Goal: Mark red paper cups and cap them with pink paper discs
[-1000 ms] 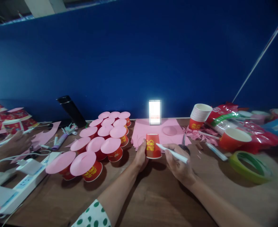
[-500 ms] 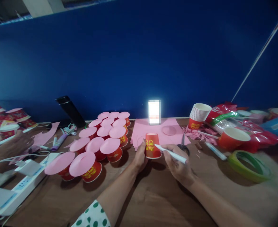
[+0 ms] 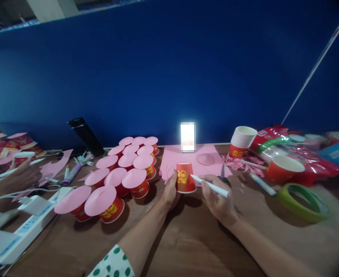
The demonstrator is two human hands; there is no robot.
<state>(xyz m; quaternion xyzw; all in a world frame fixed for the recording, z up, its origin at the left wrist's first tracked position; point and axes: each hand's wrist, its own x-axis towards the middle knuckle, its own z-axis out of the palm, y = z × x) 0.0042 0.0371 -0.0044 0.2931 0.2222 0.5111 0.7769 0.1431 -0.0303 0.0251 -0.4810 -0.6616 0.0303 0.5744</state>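
A red paper cup (image 3: 189,181) with yellow characters stands upside down, its narrow end up, gripped from the left by my left hand (image 3: 171,191). My right hand (image 3: 217,198) is closed around a white pen (image 3: 217,187). The pen's tip points left and is at the cup's right side; whether it touches cannot be made out. Behind the cup lie sheets of pink paper (image 3: 167,157) with a pink disc (image 3: 206,159) on them. To the left, several upturned red cups (image 3: 111,209) carry pink paper discs (image 3: 100,199).
A power strip (image 3: 32,227), black bottle (image 3: 85,134) and another person's hand (image 3: 19,177) with a white stick-like thing are left. On the right are stacked cups (image 3: 242,140), scissors (image 3: 224,177), a lone cup (image 3: 284,169), red plastic packaging (image 3: 319,159) and green tape (image 3: 290,204).
The cup has turned slightly in my left hand, its yellow characters shifting left. The pen tip has moved a little right. At far left, the other person's hand and cup have shifted.
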